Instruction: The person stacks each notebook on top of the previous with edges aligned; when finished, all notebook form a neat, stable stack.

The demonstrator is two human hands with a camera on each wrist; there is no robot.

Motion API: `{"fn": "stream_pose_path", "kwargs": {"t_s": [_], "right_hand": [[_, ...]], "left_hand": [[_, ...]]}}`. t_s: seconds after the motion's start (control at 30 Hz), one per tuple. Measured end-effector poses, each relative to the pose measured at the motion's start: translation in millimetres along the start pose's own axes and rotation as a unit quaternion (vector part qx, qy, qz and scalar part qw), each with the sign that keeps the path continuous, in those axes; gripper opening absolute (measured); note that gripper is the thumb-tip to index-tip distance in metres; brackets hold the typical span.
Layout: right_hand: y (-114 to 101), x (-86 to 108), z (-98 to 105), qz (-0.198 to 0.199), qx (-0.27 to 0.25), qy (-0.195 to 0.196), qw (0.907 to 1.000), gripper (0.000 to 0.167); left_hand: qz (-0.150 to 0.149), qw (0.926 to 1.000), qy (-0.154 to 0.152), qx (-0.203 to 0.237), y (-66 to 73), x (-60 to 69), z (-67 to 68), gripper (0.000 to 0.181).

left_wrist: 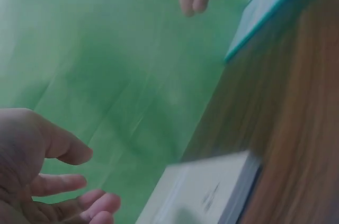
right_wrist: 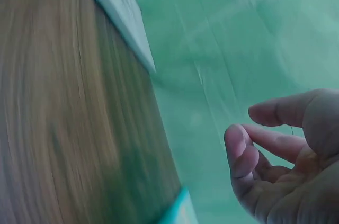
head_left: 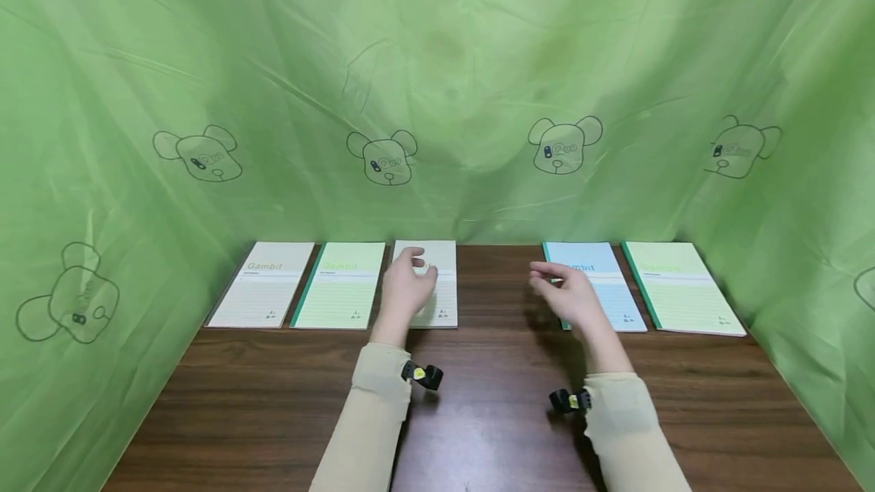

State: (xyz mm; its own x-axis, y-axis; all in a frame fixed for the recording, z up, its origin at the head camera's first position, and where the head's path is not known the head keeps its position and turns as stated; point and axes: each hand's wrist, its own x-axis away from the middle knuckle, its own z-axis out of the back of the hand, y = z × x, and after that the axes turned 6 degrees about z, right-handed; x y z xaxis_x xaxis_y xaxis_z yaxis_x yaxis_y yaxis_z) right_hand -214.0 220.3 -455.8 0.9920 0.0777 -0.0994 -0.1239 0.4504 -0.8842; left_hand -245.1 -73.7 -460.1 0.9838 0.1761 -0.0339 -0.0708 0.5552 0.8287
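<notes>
Over a white notebook [head_left: 444, 296] hovers my left hand [head_left: 409, 285], its fingers loosely bent and nothing between them. In the left wrist view, a gap shows between that thumb and the fingertips, and the notebook [left_wrist: 206, 192] lies below, apart from them. My right hand [head_left: 569, 296] is in the air by the left edge of a blue notebook [head_left: 618, 306]. Its fingers are relaxed and slightly curled, and the right wrist view shows no object in the right hand [right_wrist: 286, 160]. Only a corner of the blue notebook [right_wrist: 180, 211] appears there.
Left of the white notebook lie a green notebook [head_left: 340, 287] and a greyish-white notebook [head_left: 260, 291]. Another green notebook [head_left: 683, 287] lies at the far right. All are along the back of the dark wooden table [head_left: 492, 401], before a green curtain [head_left: 465, 196] with bear drawings.
</notes>
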Motion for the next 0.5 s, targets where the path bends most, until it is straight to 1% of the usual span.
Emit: {"fn": "stream_pose_path", "kwargs": {"t_s": [0.13,0.27,0.33,0.43,0.5], "right_hand": [[19,7.2,36,-0.022,0.014,0.016,0.9995,0.047],[38,13.5,66,-0.03,0.024,0.028,0.9989,0.051],[48,16.5,80,-0.031,0.033,0.034,0.9984,0.053],[63,21.7,100,-0.032,0.038,0.043,0.9978,0.056],[71,25.6,112,-0.03,0.044,0.047,0.9975,0.058]], "left_hand": [[-0.014,0.9991,-0.022,0.033,16.6,10.2,-21.4,0.052],[-0.031,0.9965,-0.043,0.064,29.8,19.5,-44.9,0.057],[-0.049,0.996,-0.05,0.056,36.4,24.1,-58.6,0.06],[-0.083,0.9948,-0.057,0.017,45.2,30.0,-80.7,0.062],[-0.1,0.9925,-0.07,-0.007,49.5,33.3,-94.5,0.061]]}}
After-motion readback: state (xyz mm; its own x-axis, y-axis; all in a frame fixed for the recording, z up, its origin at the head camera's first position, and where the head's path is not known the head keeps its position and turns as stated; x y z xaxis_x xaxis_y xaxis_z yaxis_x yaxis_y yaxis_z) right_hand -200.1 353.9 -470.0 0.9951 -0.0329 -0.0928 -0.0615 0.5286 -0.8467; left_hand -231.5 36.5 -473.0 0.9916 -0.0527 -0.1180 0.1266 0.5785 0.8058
